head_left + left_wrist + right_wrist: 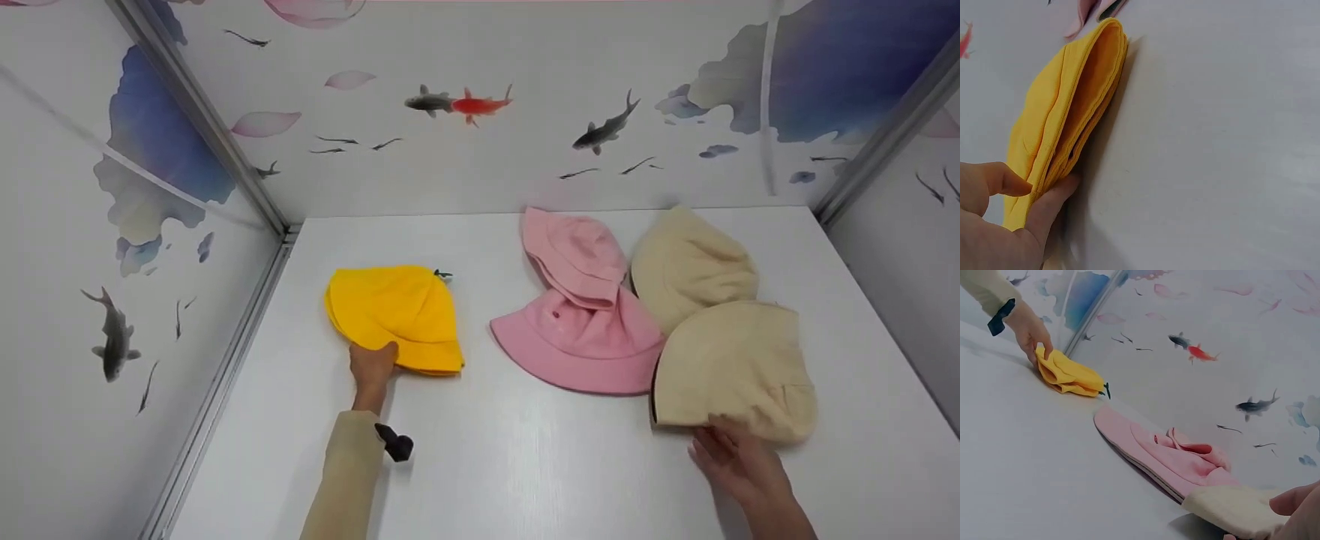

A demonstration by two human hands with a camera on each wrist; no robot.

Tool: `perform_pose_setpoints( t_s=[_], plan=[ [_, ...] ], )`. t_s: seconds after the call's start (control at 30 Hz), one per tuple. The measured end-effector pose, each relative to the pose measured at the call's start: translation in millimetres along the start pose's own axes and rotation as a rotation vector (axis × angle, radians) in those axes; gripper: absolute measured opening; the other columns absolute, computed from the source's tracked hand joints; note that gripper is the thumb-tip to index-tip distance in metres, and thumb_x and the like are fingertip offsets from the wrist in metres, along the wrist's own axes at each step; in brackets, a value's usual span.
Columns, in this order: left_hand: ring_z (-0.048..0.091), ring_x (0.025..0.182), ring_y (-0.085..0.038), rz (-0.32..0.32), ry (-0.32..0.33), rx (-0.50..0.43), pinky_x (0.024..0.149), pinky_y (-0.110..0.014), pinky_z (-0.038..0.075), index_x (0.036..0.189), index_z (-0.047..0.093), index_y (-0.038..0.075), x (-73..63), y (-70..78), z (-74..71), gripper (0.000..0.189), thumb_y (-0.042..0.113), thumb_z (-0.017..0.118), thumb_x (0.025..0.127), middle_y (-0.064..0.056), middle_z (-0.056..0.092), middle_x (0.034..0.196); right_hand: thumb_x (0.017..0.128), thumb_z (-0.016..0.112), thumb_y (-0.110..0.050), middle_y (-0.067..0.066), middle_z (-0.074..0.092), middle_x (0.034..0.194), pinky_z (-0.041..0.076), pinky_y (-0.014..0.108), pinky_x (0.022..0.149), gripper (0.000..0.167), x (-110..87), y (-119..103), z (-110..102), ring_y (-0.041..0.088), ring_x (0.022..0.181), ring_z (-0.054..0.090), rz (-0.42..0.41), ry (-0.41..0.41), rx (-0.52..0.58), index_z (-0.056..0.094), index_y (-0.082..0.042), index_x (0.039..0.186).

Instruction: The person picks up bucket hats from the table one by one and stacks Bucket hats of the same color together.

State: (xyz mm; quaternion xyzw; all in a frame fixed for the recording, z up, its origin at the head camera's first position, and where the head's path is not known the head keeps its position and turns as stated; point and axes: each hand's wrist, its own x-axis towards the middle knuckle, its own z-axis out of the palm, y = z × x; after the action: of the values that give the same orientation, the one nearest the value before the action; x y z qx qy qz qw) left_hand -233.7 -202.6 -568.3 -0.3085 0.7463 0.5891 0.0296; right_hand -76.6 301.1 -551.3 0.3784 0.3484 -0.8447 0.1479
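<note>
A yellow bucket hat [397,315] lies folded flat on the left of the table. My left hand [373,367] pinches its near brim, thumb on top and fingers under the layered edge [1086,107]. At the right, my right hand [739,457] holds the near edge of a beige bucket hat [735,367]. In the right wrist view its thumb [1292,499] lies over that hat's brim. This front beige hat overlaps a second beige hat [694,262] behind it.
Between the hands lie two pink bucket hats, the smaller one [581,255] partly over the larger one [577,345], which meets the beige hats. White panels printed with fish [480,105] rise behind and beside the white table [525,465].
</note>
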Motion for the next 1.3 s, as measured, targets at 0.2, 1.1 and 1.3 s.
perform_pose_setpoints(
  t_s=[0.2, 1.1, 1.3],
  plan=[
    [0.052, 0.109, -0.028, 0.033, 0.022, 0.025, 0.104, -0.039, 0.048, 0.142, 0.042, -0.003, 0.9, -3.2, 0.7, 0.055, 0.011, 0.061, 0.093, -0.019, 0.053, 0.133, 0.093, 0.072, -0.023, -0.011, 0.061, 0.086, 0.053, 0.022, 0.086, 0.011, 8.2, -5.6, 6.5, 0.004, 0.090, 0.054, -0.020, 0.066, 0.005, 0.064, -0.024, 0.085],
    [0.018, 0.154, -0.037, 0.121, 0.081, 0.044, 0.125, -0.048, 0.021, 0.156, 0.016, -0.008, -8.6, -6.0, 1.3, 0.062, 0.001, 0.044, 0.100, -0.024, 0.017, 0.165, 0.098, 0.053, 0.003, -0.010, 0.042, 0.147, 0.054, 0.016, 0.088, 0.064, -11.6, -29.9, 19.2, 0.001, 0.122, 0.055, -0.570, 0.040, 0.200, 0.033, -0.027, 0.150],
    [0.018, 0.153, -0.038, 0.193, 0.102, 0.091, 0.126, -0.049, 0.019, 0.154, 0.021, -0.009, -8.1, -7.8, 0.4, 0.061, 0.003, 0.045, 0.099, -0.028, 0.021, 0.163, 0.099, 0.044, 0.007, -0.004, 0.044, 0.145, 0.055, 0.019, 0.092, 0.056, -16.2, -34.2, 24.5, 0.007, 0.125, 0.056, -0.694, -0.087, 0.246, 0.034, -0.020, 0.147]
  ],
)
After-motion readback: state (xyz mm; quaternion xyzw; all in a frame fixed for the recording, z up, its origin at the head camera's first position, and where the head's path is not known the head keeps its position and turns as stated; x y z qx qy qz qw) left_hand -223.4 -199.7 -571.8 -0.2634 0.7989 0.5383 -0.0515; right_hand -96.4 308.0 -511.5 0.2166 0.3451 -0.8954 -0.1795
